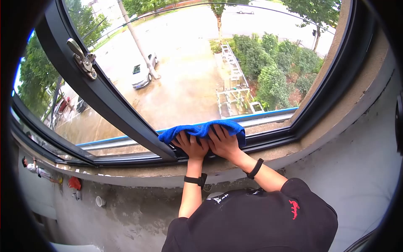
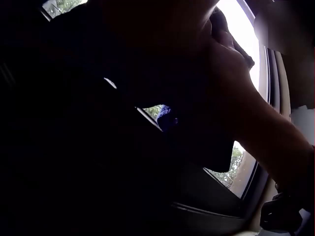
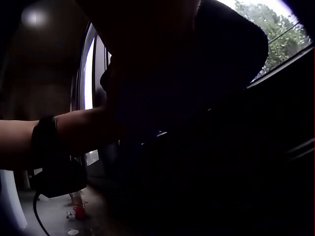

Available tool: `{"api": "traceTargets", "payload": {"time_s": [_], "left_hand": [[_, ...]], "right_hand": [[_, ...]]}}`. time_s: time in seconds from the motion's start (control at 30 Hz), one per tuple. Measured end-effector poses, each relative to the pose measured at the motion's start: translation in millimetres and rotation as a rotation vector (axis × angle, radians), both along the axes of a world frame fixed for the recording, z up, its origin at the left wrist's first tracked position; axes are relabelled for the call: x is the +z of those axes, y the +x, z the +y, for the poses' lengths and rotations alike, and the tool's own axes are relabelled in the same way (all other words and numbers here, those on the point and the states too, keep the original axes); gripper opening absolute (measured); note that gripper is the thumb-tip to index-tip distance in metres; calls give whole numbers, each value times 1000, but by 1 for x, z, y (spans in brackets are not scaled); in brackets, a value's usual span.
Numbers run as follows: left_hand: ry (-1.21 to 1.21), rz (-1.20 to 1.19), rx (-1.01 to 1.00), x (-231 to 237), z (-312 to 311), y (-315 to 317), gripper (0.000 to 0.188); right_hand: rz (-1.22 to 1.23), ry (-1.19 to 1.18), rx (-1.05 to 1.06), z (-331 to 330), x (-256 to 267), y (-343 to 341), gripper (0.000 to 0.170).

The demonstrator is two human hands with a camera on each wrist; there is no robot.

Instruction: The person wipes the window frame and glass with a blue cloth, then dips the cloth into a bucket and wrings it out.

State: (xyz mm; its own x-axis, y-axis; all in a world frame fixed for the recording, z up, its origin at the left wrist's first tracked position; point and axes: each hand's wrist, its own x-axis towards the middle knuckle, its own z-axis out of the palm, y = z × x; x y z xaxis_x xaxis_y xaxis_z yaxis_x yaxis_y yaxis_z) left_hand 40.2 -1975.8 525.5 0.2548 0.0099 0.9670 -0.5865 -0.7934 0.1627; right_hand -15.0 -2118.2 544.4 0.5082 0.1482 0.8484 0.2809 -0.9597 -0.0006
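Head: my left hand (image 1: 192, 146) and right hand (image 1: 225, 145) sit side by side on the blue cloth (image 1: 203, 129), bunched over the bottom window frame (image 1: 268, 139), just right of the upright (image 1: 117, 101) with the handle (image 1: 86, 63). Fingers spread, tips lost in folds; can't tell if they pinch. Cloth's down on the frame, so I'd call it under way; which stretches are done or left doesn't show. Near side: rough tan sill (image 1: 138, 171). Room: dark-patched floor (image 1: 138, 210), bucket (image 1: 100, 201), red item (image 1: 74, 183), another person (image 1: 40, 169) farther left.

Left wrist: mostly black. Scrap of cloth mid-view, right forearm (image 2: 268, 132) to the right. Grip unreadable.

Right wrist: also dark. Left forearm (image 3: 81, 130) at left; grip unreadable. Red item on the floor, low left.
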Motion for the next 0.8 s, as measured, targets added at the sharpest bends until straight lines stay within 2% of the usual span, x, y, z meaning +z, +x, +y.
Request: {"api": "traceTargets", "payload": {"time_s": [0.07,0.13,0.17,0.2,0.33,0.43,0.5,0.53,0.6,0.67,0.73,0.8], "left_hand": [[64,40,-91,5,8,-1,45],[72,38,-96,17,13,0,43],[81,35,-94,24,18,4,42],[87,26,-52,37,19,6,42],[58,-45,37,164,10,5,44],[108,-44,-8,257,-1,-8,52],[163,-112,-10,299,-3,-12,53],[169,-123,-59,309,-2,-11,51],[196,-156,-47,309,0,-9,50],[205,-159,-71,289,-5,-4,50],[205,-188,124,252,-15,2,53],[173,-170,119,213,-30,3,55]], "right_hand": [[20,35,31,-1,-5,-5,51],[-32,177,148,0,9,-10,60],[-42,130,167,-3,21,-9,68],[-72,109,187,-3,39,-3,66],[-228,150,257,0,147,14,66],[-288,103,209,-8,229,21,63],[-440,105,145,-19,267,24,60],[-459,134,183,-25,276,19,61],[-492,166,249,-34,272,16,62],[-457,86,112,-39,253,21,64],[-454,17,-13,-47,223,23,67],[-405,9,-72,-54,190,21,62]]}}
